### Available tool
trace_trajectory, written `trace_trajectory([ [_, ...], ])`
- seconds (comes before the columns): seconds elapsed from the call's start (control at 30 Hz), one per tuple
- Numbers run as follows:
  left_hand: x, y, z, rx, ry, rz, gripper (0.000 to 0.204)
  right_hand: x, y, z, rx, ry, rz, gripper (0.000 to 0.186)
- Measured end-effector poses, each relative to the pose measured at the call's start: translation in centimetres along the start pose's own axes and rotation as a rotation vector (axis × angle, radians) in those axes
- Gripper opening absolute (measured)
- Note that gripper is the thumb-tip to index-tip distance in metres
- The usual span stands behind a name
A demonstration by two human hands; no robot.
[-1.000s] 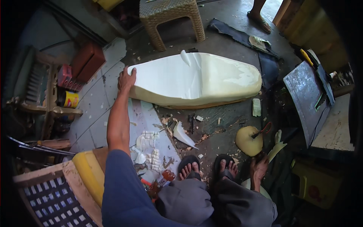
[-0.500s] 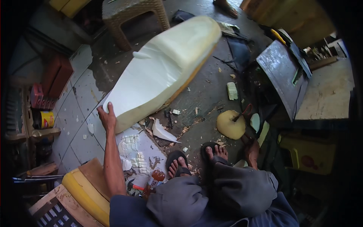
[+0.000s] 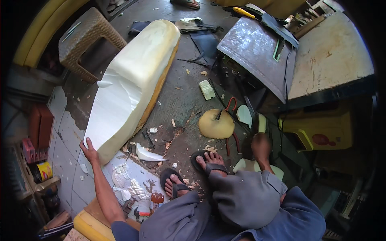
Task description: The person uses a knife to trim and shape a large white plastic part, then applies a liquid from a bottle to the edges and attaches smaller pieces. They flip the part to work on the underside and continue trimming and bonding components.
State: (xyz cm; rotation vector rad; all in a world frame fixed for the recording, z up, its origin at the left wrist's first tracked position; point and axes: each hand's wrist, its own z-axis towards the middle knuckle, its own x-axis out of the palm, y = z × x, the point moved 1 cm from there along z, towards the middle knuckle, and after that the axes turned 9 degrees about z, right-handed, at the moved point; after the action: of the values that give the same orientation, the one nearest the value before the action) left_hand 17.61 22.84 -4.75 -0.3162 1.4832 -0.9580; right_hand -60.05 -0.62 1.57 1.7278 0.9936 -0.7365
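Note:
A long motorcycle seat foam, white on its carved top and yellowish at the far end, lies slanting across the floor, with an orange-brown layer along its lower edge. My left hand grips its near left end, thumb on top. My right hand is low beside my right knee, its fingers blurred. Just above it are a pale foam strip and a dark, narrow blade-like piece. Whether that hand holds either one cannot be made out. To its left lies a round yellowish foam piece.
Red tool handles show beside the round foam. Foam scraps and crumbs litter the floor by my sandals. A woven plastic stool stands far left, a grey-topped box at right. A bottle with amber liquid is near my left leg.
My view has swung to the right, so the scene sits further left. My left hand stays at the seat foam's end. My right hand has moved forward from beside my leg, toward the pale strip.

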Motion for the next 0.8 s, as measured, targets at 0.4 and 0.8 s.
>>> trace_trajectory([
  [0.4,-0.8,-4.6,0.7,0.417,-0.031,0.580,0.040,-1.8,-6.3,4.8,-0.082,-0.085,-0.325,0.056],
  [0.8,5.0,-17.8,-3.5,0.017,-0.053,1.146,0.070,-3.5,-4.5,-1.9,-0.172,-0.116,-0.057,0.048],
])
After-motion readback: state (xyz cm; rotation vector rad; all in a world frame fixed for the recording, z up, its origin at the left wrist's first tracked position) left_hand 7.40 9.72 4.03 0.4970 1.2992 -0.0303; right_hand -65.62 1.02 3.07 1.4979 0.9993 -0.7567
